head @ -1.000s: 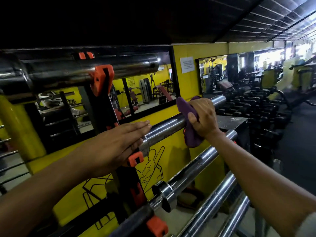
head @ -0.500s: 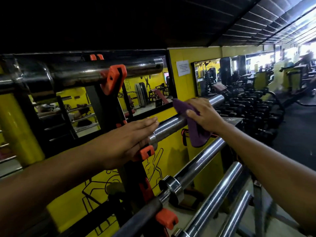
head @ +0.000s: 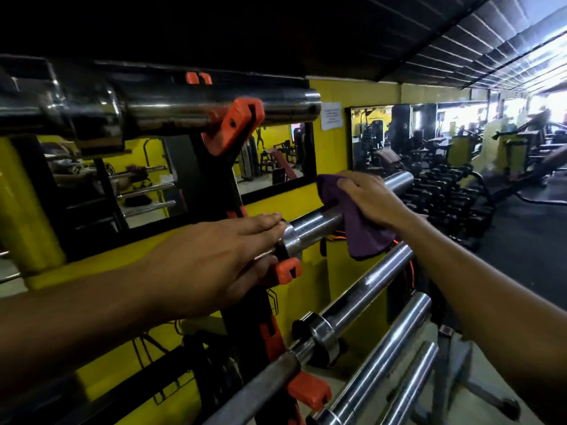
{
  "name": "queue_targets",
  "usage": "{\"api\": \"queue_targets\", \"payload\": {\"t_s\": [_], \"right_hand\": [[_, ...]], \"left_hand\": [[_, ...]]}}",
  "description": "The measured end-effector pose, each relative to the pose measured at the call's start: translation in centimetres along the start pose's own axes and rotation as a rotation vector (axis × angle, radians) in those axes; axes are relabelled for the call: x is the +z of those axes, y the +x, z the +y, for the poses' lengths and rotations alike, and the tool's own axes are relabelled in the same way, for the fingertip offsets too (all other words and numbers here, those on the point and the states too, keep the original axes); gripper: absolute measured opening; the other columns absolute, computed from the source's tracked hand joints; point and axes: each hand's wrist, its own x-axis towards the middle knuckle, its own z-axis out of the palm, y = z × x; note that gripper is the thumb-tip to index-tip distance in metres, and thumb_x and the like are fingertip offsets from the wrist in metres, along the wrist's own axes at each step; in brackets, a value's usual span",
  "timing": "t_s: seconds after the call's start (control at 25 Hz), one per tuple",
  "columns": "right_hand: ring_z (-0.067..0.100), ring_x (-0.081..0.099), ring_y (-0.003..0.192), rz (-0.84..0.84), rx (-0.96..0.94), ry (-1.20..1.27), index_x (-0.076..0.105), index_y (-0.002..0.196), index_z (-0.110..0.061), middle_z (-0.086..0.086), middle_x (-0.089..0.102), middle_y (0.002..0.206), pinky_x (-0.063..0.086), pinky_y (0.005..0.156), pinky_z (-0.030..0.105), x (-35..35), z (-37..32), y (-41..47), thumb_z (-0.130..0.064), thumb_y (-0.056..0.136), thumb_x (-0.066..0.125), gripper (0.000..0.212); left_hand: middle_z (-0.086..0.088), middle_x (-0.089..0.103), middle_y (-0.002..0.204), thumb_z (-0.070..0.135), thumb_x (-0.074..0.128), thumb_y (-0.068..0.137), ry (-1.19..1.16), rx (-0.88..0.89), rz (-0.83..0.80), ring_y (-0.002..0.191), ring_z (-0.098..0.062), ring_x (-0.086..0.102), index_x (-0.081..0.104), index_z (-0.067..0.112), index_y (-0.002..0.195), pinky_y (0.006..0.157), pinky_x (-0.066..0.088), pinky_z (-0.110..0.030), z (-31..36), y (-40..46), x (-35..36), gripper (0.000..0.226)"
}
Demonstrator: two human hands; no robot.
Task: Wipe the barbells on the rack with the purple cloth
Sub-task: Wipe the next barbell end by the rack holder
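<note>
Centre frame: my right hand (head: 369,199) grips the purple cloth (head: 356,222) around the barbell (head: 319,222) sleeve; my left hand (head: 214,259), fingers straight, steadies its collar.

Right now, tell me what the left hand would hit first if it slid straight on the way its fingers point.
The left hand points along the barbell sleeve; it would likely meet the purple cloth under the right hand.

Yellow wall (head: 310,207) behind; two black-framed mirrors (head: 276,161) on it showing gym machines; white paper notice (head: 331,115) between the mirrors; dumbbell rack (head: 445,197) further right; dark ceiling (head: 245,32) overhead.
</note>
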Motion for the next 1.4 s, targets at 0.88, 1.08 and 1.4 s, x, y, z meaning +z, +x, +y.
{"api": "queue_targets", "payload": {"t_s": [0.88, 1.08, 1.4], "right_hand": [[0.022, 0.058, 0.107, 0.056, -0.071, -0.222, 0.071, 0.110, -0.027, 0.001, 0.069, 0.101, 0.036, 0.104, 0.048, 3.0, -5.8, -3.1, -0.064, 0.092, 0.026, 0.061], [0.012, 0.045, 0.092, 0.110, -0.386, -0.126, 0.043, 0.098, -0.037, -0.013, 0.047, 0.093, 0.034, 0.094, 0.040, 3.9, -6.3, -6.5, -0.040, 0.106, 0.029, 0.016], [0.013, 0.048, 0.105, 0.064, -0.040, -0.135, 0.068, 0.106, -0.035, -0.007, 0.062, 0.100, 0.032, 0.106, 0.043, 3.5, -7.2, -4.3, -0.048, 0.103, 0.039, 0.032]], "left_hand": [[0.016, -0.007, 0.164, 0.045, 0.017, 0.100, -0.065, 0.018, -0.121, 0.149, 0.002, -0.004, 0.002, 0.035, 0.158, 0.113, -0.001, -0.012, -0.7, 1.0, 0.9, 0.061], [0.012, 0.011, 0.165, 0.057, 0.005, 0.091, -0.067, 0.016, -0.109, 0.150, 0.000, 0.010, 0.019, 0.031, 0.158, 0.113, 0.013, -0.015, -0.5, 0.9, 0.7, 0.073], [0.013, 0.032, 0.159, 0.051, 0.031, 0.094, -0.078, -0.042, -0.028, 0.141, -0.005, 0.040, 0.037, 0.029, 0.152, 0.107, 0.046, -0.035, -0.2, 0.6, -0.1, 0.062]]}}
